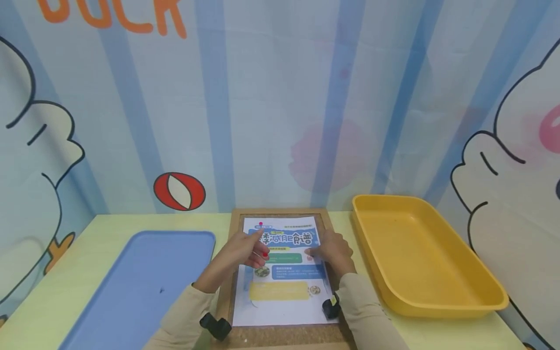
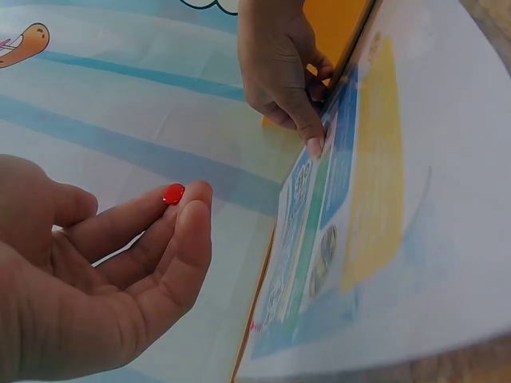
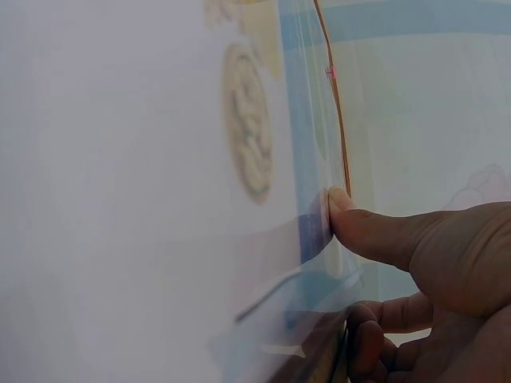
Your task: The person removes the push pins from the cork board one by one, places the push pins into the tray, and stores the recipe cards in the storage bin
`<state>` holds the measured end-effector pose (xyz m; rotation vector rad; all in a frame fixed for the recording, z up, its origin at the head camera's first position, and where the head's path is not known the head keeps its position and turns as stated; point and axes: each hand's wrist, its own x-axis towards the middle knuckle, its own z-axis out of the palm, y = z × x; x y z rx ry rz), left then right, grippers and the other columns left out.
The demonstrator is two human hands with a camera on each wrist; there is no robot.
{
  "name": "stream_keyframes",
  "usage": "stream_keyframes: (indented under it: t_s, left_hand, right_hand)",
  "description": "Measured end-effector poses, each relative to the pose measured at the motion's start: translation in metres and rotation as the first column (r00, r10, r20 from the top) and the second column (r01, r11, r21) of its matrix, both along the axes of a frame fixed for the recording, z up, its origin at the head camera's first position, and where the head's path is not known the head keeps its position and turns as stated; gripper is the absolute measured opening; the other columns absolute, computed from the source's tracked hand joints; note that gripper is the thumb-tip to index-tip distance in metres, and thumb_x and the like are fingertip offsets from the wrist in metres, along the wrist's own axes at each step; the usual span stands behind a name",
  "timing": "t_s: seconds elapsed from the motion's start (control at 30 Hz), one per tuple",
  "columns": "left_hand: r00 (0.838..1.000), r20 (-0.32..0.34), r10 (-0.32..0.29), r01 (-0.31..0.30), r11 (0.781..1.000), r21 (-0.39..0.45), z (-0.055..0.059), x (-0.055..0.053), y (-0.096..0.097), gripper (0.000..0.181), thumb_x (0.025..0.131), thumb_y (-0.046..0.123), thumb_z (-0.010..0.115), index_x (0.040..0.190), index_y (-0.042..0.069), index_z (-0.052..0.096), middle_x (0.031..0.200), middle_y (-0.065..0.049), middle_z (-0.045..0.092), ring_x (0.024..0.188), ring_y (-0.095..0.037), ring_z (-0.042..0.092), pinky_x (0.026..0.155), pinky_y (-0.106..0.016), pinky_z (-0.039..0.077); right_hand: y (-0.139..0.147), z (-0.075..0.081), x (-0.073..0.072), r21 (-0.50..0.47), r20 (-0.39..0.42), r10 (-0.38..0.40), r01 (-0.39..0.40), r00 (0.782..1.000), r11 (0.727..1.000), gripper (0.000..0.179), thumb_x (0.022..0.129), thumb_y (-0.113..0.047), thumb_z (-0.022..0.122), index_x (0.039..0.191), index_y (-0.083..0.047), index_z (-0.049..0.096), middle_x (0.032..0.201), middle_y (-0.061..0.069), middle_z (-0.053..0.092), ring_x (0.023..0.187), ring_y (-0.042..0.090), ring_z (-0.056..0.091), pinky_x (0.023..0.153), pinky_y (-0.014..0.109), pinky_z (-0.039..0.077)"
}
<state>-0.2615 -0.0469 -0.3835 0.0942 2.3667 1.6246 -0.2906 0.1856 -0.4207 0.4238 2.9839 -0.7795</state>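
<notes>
A printed poster sheet [image 1: 284, 313] with blue, green and yellow blocks lies over a wood-framed cork board [image 1: 267, 334]. One pink pushpin [image 1: 260, 223] is at the sheet's top left. My left hand [image 1: 242, 248] is held over the left part of the sheet and pinches a small red thumbtack [image 2: 173, 193] at its fingertips; only its round head shows. At the right edge, my right hand [image 1: 333, 250] grips the board, its thumb [image 3: 363, 231] pressing on the sheet and its other fingers curled at the board's side.
A flat blue tray [image 1: 144, 291] lies to the left of the board. On the right stands a deep yellow tray [image 1: 420, 253], close beside my right hand. Behind the pale yellow table [image 1: 105, 238] hangs a striped cartoon backdrop [image 1: 271, 107].
</notes>
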Motion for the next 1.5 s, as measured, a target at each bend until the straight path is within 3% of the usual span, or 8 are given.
stream_keyframes:
  t_s: [0.23, 0.5, 0.83, 1.07, 1.27, 1.5]
  left_hand:
    - [1.0, -0.002, 0.024, -0.024, 1.0, -0.014, -0.005, 0.012, -0.024, 0.05, 0.106, 0.033, 0.042, 0.097, -0.007, 0.071, 0.084, -0.011, 0.071, 0.063, -0.014, 0.065, 0.061, -0.027, 0.057]
    - [0.996, 0.032, 0.083, -0.08, 0.994, -0.071, -0.012, 0.018, -0.053, 0.048, 0.105, 0.03, 0.043, 0.093, -0.008, 0.07, 0.076, -0.01, 0.07, 0.059, -0.013, 0.064, 0.059, -0.027, 0.057]
    - [0.996, 0.036, 0.082, -0.081, 0.996, -0.043, -0.027, 0.025, -0.109, 0.047, 0.106, 0.027, 0.045, 0.099, -0.015, 0.065, 0.082, -0.01, 0.07, 0.064, -0.013, 0.067, 0.063, -0.032, 0.059]
    - [0.995, 0.02, 0.101, -0.1, 0.994, -0.041, -0.034, 0.025, -0.144, 0.04, 0.104, 0.019, 0.052, 0.104, -0.019, 0.065, 0.081, -0.008, 0.07, 0.066, -0.012, 0.068, 0.063, -0.03, 0.06]
    - [0.994, -0.003, 0.112, -0.112, 0.993, -0.021, -0.033, 0.026, -0.171, 0.028, 0.099, 0.004, 0.057, 0.108, -0.021, 0.063, 0.08, -0.006, 0.07, 0.066, -0.011, 0.067, 0.062, -0.029, 0.06]
    - [0.99, -0.037, 0.14, -0.142, 0.987, -0.069, -0.032, 0.023, -0.194, 0.025, 0.096, -0.005, 0.057, 0.11, -0.025, 0.059, 0.079, -0.006, 0.07, 0.065, -0.01, 0.066, 0.061, -0.027, 0.059]
  right_hand:
    - [0.0, 0.002, 0.002, 0.009, -0.001, 0.015, -0.015, 1.0, 1.0, 0.097, 0.079, -0.03, 0.084, 0.158, -0.024, 0.029, 0.105, 0.016, 0.069, 0.085, 0.032, 0.062, 0.076, 0.048, 0.047]
    - [0.001, 0.002, 0.001, 0.008, -0.005, 0.01, -0.01, 1.0, 1.0, 0.097, 0.078, -0.03, 0.085, 0.158, -0.022, 0.029, 0.103, 0.017, 0.069, 0.084, 0.032, 0.062, 0.076, 0.047, 0.046]
    - [0.003, 0.0, -0.003, 0.019, -0.008, 0.008, -0.008, 1.0, 1.0, 0.091, 0.077, -0.032, 0.085, 0.154, -0.018, 0.037, 0.101, 0.017, 0.068, 0.086, 0.032, 0.061, 0.076, 0.048, 0.047]
    - [0.002, -0.002, -0.002, -0.037, -0.003, -0.02, 0.019, 1.0, 0.999, 0.063, 0.078, -0.031, 0.085, 0.128, -0.004, 0.06, 0.095, 0.014, 0.069, 0.082, 0.031, 0.063, 0.076, 0.047, 0.046]
    - [0.0, 0.001, 0.0, -0.044, 0.002, -0.022, 0.022, 1.0, 0.999, 0.058, 0.078, -0.03, 0.085, 0.124, -0.003, 0.061, 0.095, 0.014, 0.069, 0.082, 0.03, 0.064, 0.075, 0.046, 0.046]
    - [0.0, 0.001, 0.001, -0.061, 0.005, -0.029, 0.03, 1.0, 0.998, 0.054, 0.078, -0.029, 0.084, 0.12, -0.003, 0.062, 0.094, 0.013, 0.069, 0.081, 0.029, 0.064, 0.075, 0.044, 0.046]
